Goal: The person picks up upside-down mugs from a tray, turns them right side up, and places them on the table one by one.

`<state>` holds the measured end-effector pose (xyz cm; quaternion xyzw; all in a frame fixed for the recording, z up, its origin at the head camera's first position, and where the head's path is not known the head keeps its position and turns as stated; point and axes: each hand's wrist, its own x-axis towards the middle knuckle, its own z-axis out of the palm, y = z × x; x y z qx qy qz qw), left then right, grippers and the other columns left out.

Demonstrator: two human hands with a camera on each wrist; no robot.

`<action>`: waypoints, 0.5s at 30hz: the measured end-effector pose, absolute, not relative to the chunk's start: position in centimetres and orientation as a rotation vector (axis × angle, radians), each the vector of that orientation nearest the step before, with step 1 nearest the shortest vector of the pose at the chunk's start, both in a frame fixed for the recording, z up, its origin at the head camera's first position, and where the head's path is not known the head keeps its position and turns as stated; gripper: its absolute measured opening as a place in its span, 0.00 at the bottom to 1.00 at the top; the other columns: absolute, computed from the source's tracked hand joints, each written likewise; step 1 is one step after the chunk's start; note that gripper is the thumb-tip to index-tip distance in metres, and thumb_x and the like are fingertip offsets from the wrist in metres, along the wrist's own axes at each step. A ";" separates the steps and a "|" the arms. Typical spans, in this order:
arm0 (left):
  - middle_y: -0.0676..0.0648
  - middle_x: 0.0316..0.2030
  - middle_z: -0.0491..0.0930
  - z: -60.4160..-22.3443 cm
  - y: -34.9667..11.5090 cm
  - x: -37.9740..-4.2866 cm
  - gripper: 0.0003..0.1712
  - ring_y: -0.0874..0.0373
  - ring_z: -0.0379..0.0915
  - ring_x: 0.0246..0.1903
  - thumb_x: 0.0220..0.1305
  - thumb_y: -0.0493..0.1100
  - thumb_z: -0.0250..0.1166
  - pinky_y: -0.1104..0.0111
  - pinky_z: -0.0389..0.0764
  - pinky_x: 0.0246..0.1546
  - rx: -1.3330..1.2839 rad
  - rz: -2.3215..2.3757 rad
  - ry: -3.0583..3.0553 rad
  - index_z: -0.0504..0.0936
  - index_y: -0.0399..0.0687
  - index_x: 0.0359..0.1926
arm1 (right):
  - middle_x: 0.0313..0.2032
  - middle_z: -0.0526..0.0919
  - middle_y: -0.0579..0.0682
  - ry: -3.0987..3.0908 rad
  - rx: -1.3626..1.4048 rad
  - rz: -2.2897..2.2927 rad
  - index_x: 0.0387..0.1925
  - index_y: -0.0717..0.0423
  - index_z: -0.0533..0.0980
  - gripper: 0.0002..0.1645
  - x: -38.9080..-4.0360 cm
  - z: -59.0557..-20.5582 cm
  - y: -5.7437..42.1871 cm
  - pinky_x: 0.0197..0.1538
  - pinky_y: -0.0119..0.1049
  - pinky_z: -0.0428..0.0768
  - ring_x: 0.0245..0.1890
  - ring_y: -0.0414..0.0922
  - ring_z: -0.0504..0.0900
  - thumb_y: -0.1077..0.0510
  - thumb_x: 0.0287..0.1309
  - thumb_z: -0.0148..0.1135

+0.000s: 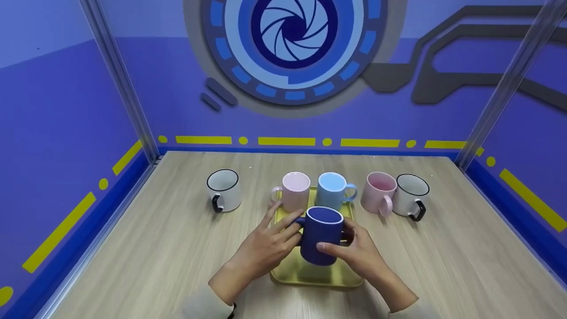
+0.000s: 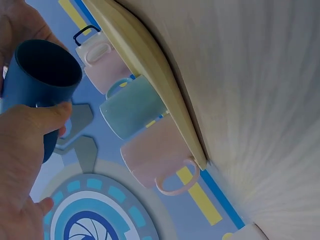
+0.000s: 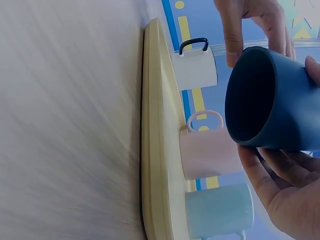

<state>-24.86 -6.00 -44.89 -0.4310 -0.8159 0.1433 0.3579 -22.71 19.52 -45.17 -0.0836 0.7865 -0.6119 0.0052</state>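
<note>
A dark blue mug (image 1: 322,239) with a pale rim is held upright over the front part of a yellow tray (image 1: 292,278). My right hand (image 1: 364,256) grips the mug's body from the right, thumb across its front. From the left, my left hand (image 1: 270,246) pinches the mug's handle, its thumb (image 2: 50,117) showing in the left wrist view. Behind the blue mug, on the tray's far part, stand a pink mug (image 1: 295,192) with its handle to the left and a light blue mug (image 1: 331,192) with its handle to the right.
A white mug (image 1: 225,190) with black rim and handle stands on the table (image 1: 186,248) left of the tray. To the right, another pink mug (image 1: 378,195) stands close beside a second white mug (image 1: 409,197). Blue panels (image 1: 168,88) enclose the table's back and sides.
</note>
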 end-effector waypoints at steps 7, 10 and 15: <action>0.56 0.57 0.81 -45.0 -6.5 -25.1 0.16 0.55 0.59 0.77 0.72 0.56 0.65 0.46 0.60 0.78 -1.162 0.339 -2.138 0.80 0.58 0.54 | 0.54 0.85 0.58 2.466 -0.228 -1.879 0.66 0.59 0.73 0.38 -22.7 -45.0 19.5 0.57 0.39 0.81 0.53 0.49 0.83 0.51 0.56 0.76; 0.57 0.56 0.81 -45.1 -6.7 -25.1 0.18 0.55 0.59 0.78 0.72 0.59 0.64 0.47 0.60 0.78 -1.186 0.312 -2.151 0.80 0.58 0.56 | 0.56 0.84 0.58 2.453 -0.221 -1.880 0.67 0.59 0.72 0.38 -22.7 -44.9 19.6 0.60 0.42 0.82 0.55 0.50 0.83 0.50 0.59 0.74; 0.57 0.55 0.81 -45.1 -6.8 -25.2 0.22 0.54 0.58 0.78 0.70 0.61 0.66 0.49 0.61 0.78 -1.243 0.238 -2.170 0.79 0.59 0.57 | 0.62 0.79 0.66 2.357 -0.269 -1.955 0.73 0.57 0.65 0.39 -22.6 -45.0 19.8 0.63 0.52 0.82 0.61 0.56 0.81 0.52 0.65 0.68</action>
